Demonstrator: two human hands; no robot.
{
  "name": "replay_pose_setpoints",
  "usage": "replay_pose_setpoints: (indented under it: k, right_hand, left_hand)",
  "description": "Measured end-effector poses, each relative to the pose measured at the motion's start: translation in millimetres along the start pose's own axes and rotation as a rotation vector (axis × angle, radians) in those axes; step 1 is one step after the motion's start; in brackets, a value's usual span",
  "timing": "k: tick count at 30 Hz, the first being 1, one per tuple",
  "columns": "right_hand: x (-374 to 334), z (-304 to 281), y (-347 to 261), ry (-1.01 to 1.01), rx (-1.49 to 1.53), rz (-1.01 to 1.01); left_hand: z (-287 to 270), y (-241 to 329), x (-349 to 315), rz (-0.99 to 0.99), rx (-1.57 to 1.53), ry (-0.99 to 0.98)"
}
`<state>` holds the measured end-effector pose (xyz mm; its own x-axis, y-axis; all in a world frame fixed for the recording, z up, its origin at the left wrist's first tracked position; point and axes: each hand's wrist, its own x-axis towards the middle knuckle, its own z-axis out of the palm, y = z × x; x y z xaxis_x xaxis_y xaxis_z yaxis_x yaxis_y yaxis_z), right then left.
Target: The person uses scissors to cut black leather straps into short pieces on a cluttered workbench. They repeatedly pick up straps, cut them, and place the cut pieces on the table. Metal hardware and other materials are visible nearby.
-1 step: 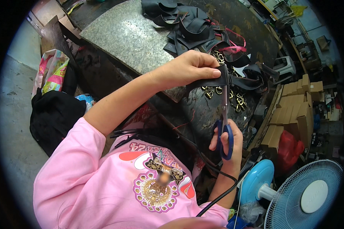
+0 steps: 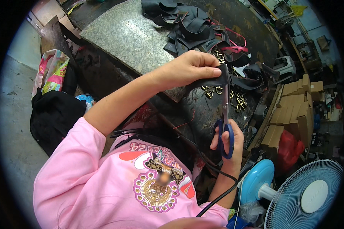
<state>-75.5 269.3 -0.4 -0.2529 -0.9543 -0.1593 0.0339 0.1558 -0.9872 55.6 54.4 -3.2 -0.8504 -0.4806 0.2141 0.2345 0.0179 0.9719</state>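
Observation:
My left hand (image 2: 191, 66) pinches a dark leather-like strap (image 2: 212, 81) between thumb and fingers, above the table's near edge. My right hand (image 2: 235, 137) is wrapped round the blue handles of a pair of scissors (image 2: 225, 103). The blades point away from me and their tips lie against the right end of the strap; whether they are cutting into it I cannot tell. Just beyond, similar dark straps (image 2: 193, 32) lie in a loose heap. Brass-coloured metal clasps (image 2: 239, 102) are scattered behind and beside the blades.
A speckled stone slab (image 2: 118, 32) lies on the dark table (image 2: 256, 30). Pink cord (image 2: 237, 49) sits by the heap. To the right are cardboard boxes (image 2: 290, 110), a red plastic bag (image 2: 288, 150) and a fan (image 2: 313, 196). A black cable crosses near my right forearm. Black cloth (image 2: 55, 116) hangs at left.

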Motion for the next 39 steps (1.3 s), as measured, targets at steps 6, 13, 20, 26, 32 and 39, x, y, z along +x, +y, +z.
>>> replay_pose_setpoints:
  k: [6, 13, 20, 26, 32, 39]
  right_hand:
    - [10, 2, -11, 0.226, 0.157, -0.196]
    - [14, -1, -16, 0.355, -0.089, -0.29]
    - [5, -20, -12, 0.619, -0.005, -0.415]
    - [0, -1, -1, 0.642, -0.051, -0.4]
    - [0, 8, -8, 0.667, -0.054, -0.412]
    - [0, 29, 11, 0.319, 0.021, -0.184]
  left_hand:
    - [38, 9, -15, 0.124, 0.443, -0.194]
    - [35, 13, -13, 0.158, 0.651, -0.361]
    - [-4, 6, -3, -0.002, 0.359, -0.097]
    - [12, 5, -15, -0.105, 0.023, 0.05]
    - [41, 11, -40, -0.471, -0.043, -0.268]
    - [45, -11, -35, -0.263, -0.619, 0.136]
